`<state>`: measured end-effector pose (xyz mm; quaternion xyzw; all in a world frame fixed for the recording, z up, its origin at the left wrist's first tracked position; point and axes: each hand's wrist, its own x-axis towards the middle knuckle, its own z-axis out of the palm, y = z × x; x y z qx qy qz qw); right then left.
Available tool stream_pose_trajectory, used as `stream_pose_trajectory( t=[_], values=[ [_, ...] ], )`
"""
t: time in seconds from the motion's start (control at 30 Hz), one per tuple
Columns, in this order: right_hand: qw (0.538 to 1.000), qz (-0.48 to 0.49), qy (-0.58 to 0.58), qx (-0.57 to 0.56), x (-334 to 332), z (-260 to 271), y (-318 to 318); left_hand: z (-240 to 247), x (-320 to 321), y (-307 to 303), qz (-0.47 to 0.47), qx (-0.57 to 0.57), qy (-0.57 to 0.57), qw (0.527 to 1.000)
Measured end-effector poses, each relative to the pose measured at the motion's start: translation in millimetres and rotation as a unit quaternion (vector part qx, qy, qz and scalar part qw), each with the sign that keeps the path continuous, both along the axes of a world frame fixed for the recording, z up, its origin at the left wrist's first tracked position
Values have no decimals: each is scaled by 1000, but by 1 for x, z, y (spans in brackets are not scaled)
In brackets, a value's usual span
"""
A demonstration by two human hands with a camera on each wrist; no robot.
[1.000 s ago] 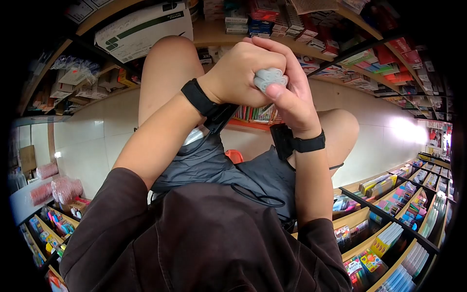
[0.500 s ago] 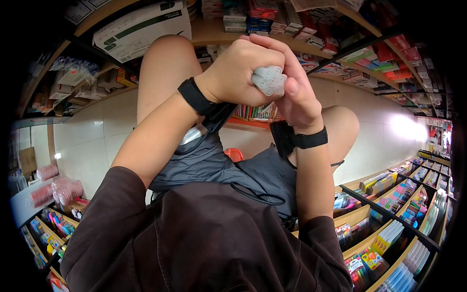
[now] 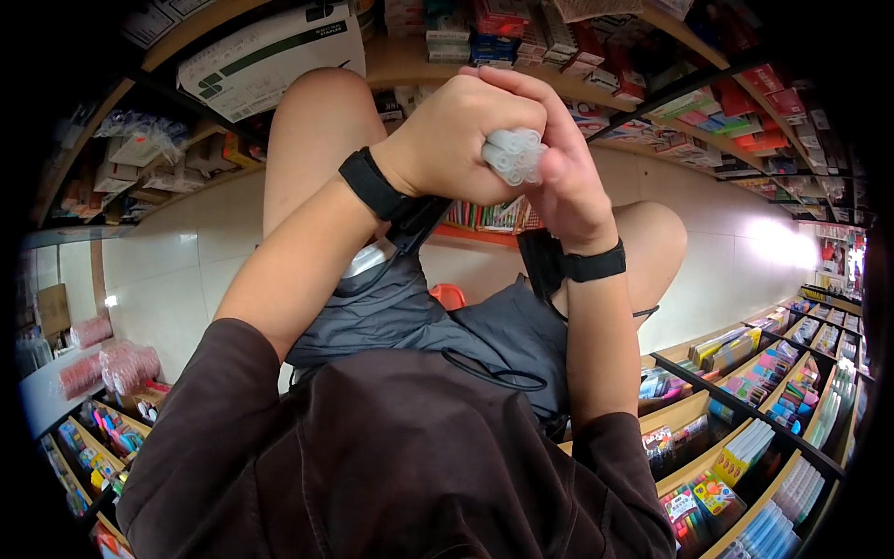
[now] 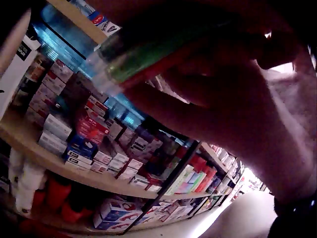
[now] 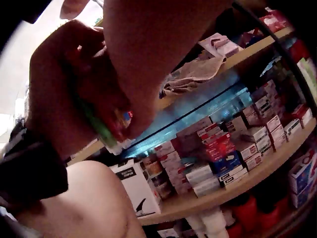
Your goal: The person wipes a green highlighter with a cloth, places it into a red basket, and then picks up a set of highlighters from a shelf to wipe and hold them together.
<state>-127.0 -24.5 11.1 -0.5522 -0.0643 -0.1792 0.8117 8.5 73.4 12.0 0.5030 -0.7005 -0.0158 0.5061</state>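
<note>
Several slim pen-like sticks (image 3: 514, 156) form a bundle with translucent round ends facing up in the head view. The left hand (image 3: 456, 140) grips the bundle in a fist, so its middle is hidden. Beside it, the right hand (image 3: 575, 205) lies against the fist, its fingers reaching along the far side. Its thumb, slightly blurred, overlaps the edge of the stick ends. Green and red lengths of the sticks (image 4: 143, 62) come out below the fist in the left wrist view. Their clear tips (image 5: 116, 147) show in the right wrist view.
A shelf (image 5: 188, 201) stacked with small boxes runs in front of the knees. A large white box (image 3: 279, 61) stands at its left. Low compartments of pens and stationery (image 3: 745, 447) stand at the right. A small red object (image 3: 448, 296) shows between the thighs.
The right thumb has moved off the top of the stick ends to their right edge, uncovering more of them. Both hands have shifted very slightly; the left fist keeps its grip.
</note>
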Motion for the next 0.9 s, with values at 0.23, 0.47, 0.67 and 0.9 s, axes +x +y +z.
stream_pose_trajectory(
  t=[0.23, 0.47, 0.67, 0.9],
  values=[
    [992, -48, 82, -85, -1, 6, 4, -6, -3, -2, -16, 22, 10, 1000],
    [991, -42, 78, -98, -1, 3, 2, -6, -3, -1, -6, 37, -1, 999],
    [995, -19, 67, -77, -2, 2, 0, -11, 0, -3, -27, 46, 32, 998],
    [990, -41, 83, -111, -1, 4, 4, -11, -1, -2, -12, 36, 23, 999]
  ],
)
